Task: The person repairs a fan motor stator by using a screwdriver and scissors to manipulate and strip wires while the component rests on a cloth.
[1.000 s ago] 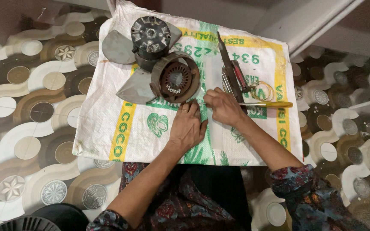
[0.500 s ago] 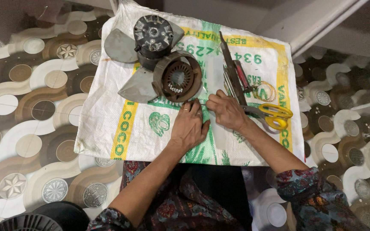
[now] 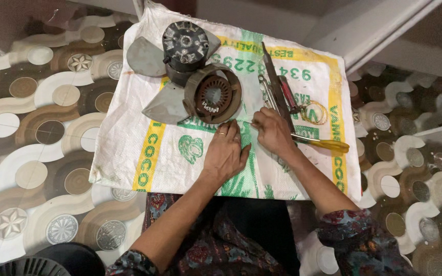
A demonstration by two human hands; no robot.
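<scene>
My left hand (image 3: 226, 152) lies flat, palm down, on a white woven sack (image 3: 129, 148) with green and yellow print, a ring on one finger. My right hand (image 3: 273, 134) rests beside it with thumb and fingers pinched on a small pale thin piece at its tips; what it is I cannot tell. Just beyond both hands sits a brown round stator ring (image 3: 213, 94) with copper windings. Behind it stands a dark motor housing (image 3: 185, 43) with grey fan blades (image 3: 147, 56).
Right of my right hand lie yellow-handled scissors (image 3: 326, 144), a long flat metal tool (image 3: 272, 76), a red-handled screwdriver (image 3: 288, 94) and a loop of thin wire (image 3: 315, 112). Patterned tile floor (image 3: 37, 138) surrounds the sack. A dark round grille (image 3: 26, 267) sits at bottom left.
The view has shifted slightly downward. Both hands stay at the same spot on the sack below the stator ring; my right hand's fingers have drawn in closer to my left hand.
</scene>
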